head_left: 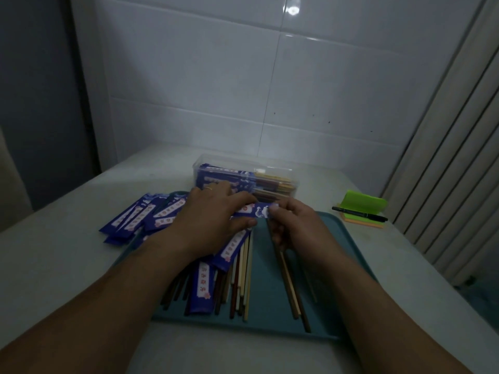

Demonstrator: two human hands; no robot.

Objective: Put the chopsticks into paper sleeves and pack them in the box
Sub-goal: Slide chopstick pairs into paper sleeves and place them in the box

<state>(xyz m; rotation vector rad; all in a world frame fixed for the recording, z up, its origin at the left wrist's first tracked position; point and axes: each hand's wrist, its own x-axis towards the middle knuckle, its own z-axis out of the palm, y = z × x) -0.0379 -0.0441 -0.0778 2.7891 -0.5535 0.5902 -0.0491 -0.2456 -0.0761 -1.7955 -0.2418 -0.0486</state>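
**Step in hand: sleeving.** A blue paper sleeve point(252, 210) is held crosswise above the teal tray point(337, 265), just in front of the clear plastic box point(293, 184). The body of the sleeve is gripped by the left hand point(213, 214), with the fingers curled over it. Its right end is pinched between thumb and forefinger of the right hand point(294, 228). A pair of chopsticks point(290, 282) runs from beneath the right hand toward the near edge of the tray. It cannot be told whether the pair is gripped by the lower fingers or only lies under them.

**Progress.** Sleeved pairs are seen inside the box, which is judged partly filled. Loose chopsticks point(244, 276) lie on the tray, and a pile of further sleeves point(143, 214) rests at the left, mostly on the desk point(67, 265). Much work is judged outstanding.

**Next move.** The mouth of the sleeve is to be opened at the pinched end. The tips of the pair are to be brought together and slid in along the sleeve's axis. Thin paper is likely to buckle or tear if the tips diverge. The sleeved pair is then to be laid in the box, parallel to those already packed.
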